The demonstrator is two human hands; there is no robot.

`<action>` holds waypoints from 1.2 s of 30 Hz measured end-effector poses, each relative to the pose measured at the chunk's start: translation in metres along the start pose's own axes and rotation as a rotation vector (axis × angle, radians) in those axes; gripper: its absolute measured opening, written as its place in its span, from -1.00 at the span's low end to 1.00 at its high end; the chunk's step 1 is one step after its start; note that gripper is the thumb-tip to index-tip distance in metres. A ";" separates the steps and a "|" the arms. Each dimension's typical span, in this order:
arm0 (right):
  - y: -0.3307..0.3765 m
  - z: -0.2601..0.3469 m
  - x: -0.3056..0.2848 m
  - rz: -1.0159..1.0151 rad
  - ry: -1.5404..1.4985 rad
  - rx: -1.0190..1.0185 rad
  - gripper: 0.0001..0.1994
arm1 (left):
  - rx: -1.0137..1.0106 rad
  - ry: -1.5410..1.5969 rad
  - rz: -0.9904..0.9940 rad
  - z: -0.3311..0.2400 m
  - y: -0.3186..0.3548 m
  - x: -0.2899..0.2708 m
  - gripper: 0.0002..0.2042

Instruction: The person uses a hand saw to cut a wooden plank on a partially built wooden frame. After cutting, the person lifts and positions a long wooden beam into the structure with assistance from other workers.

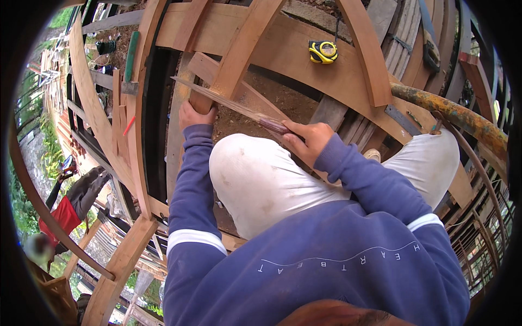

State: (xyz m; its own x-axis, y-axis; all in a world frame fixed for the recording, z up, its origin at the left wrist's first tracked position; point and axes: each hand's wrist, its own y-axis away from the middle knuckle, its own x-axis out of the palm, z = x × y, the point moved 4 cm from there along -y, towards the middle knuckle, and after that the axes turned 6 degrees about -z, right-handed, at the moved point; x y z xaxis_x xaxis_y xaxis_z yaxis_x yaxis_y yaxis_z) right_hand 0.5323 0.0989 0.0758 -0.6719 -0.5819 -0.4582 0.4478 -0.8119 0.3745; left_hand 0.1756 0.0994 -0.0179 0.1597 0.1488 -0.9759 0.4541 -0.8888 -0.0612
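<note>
My right hand (pixel 311 142) is closed round the dark reddish handle of a handsaw (pixel 239 108). Its narrow, tapering blade points up and left, lying across a curved wooden beam (pixel 239 51) close to the beam's near end. Pale sawdust is scattered about the blade. Just below the blade, my left hand (pixel 197 115) grips that beam end, its fingers partly hidden by the wood. A flat board (pixel 258 98) passes beneath the beam at a slant. The saw's teeth cannot be made out.
A yellow and black tape measure (pixel 323 51) rests on a wide plank (pixel 293 41). Another handsaw (pixel 430 53), a rusty pipe (pixel 451 106) and a flat metal strip (pixel 402 119) are at right. At left are a green-edged tool (pixel 131 57), a red stick (pixel 129 126) and a person in red (pixel 65 214).
</note>
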 end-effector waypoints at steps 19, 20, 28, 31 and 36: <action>-0.005 0.001 0.002 -0.047 -0.044 -0.049 -0.64 | 0.036 -0.023 -0.028 0.005 -0.001 0.002 -0.31; 0.000 0.004 0.002 -0.055 -0.045 -0.067 -0.64 | 0.018 -0.024 -0.022 0.006 -0.001 0.001 -0.30; -0.005 0.004 -0.001 -0.052 -0.024 -0.055 -0.65 | -0.028 -0.030 0.010 0.002 -0.010 -0.002 -0.30; 0.007 0.002 -0.007 -0.042 -0.051 -0.057 -0.65 | -0.001 -0.019 -0.021 0.007 -0.007 0.000 -0.31; -0.010 0.010 0.001 -0.050 -0.021 -0.068 -0.65 | -0.005 -0.018 -0.024 0.000 -0.009 0.001 -0.33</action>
State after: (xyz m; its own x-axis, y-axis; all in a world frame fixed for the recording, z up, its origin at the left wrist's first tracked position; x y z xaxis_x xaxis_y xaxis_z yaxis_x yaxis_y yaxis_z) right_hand 0.5211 0.1072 0.0792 -0.7065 -0.5396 -0.4580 0.4519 -0.8419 0.2950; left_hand 0.1715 0.1073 -0.0180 0.1328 0.1621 -0.9778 0.4618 -0.8830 -0.0837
